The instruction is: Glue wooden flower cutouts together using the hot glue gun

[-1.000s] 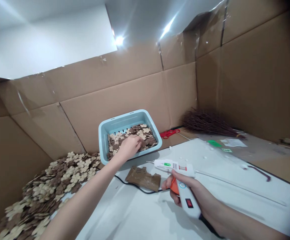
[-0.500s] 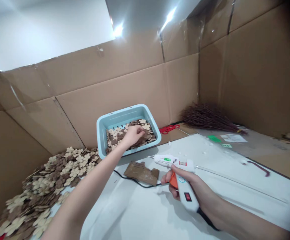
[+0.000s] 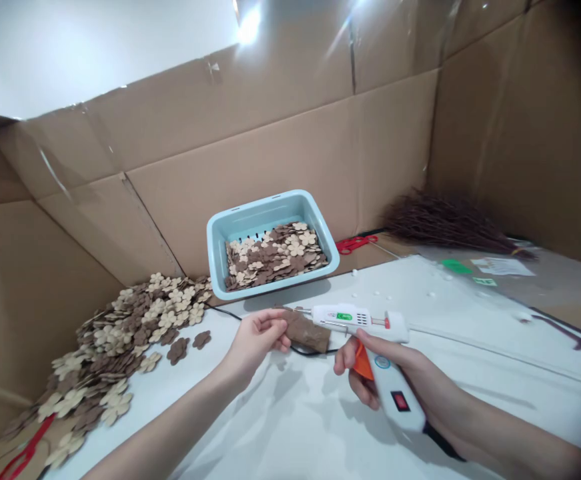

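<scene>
My right hand (image 3: 395,367) is wrapped round the handle of a white hot glue gun (image 3: 340,317), fingers at its orange trigger. A clear glue stick (image 3: 500,353) sticks out of the gun's back end. My left hand (image 3: 263,333) is closed in a pinch just left of the gun's metal nozzle; whatever its fingertips hold is hidden or too small to name. Behind both lies a brown, worn cardboard piece (image 3: 307,333). Beyond it stands a light blue basket (image 3: 213,263), filled with beige and brown felt flowers (image 3: 275,257).
A large heap of felt flowers (image 3: 115,340) spreads along the left. Red scissors (image 3: 355,245) lie right of the basket, and another red-handled tool (image 3: 27,450) at lower left. Dark twigs (image 3: 450,223) rest at the back right. Cardboard walls (image 3: 270,147) enclose the table.
My left hand has left the basket and come down toward me to the glue gun's nozzle. My right hand still holds the gun. The view has shifted slightly left.
</scene>
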Motion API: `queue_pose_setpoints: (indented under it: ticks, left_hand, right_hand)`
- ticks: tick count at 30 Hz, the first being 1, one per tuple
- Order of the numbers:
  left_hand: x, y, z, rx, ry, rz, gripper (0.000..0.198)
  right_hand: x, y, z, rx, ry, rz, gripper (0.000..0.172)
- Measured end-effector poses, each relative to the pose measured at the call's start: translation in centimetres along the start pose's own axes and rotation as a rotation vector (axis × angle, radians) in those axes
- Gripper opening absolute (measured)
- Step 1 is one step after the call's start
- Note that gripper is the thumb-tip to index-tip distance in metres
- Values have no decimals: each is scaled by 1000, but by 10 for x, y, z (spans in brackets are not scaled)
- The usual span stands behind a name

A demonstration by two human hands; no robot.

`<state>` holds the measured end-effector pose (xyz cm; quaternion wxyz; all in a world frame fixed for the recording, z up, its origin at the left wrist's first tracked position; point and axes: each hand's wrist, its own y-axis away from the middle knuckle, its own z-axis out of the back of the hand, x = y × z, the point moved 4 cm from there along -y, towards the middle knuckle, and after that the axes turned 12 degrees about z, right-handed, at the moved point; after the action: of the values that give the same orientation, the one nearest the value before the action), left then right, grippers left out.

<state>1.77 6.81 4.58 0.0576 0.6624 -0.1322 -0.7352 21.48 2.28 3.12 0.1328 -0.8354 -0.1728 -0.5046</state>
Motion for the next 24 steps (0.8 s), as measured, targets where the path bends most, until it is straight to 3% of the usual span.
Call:
queue_pose_setpoints:
  ticks: [9, 24]
  left_hand:
    - [-10, 2, -8, 35, 92, 16, 28]
    - [-19, 1, -6, 59, 80, -14, 24]
  right_hand:
    - [-8, -4, 0, 14, -86, 7, 40]
    - [-11, -1, 5, -17, -42, -33, 41]
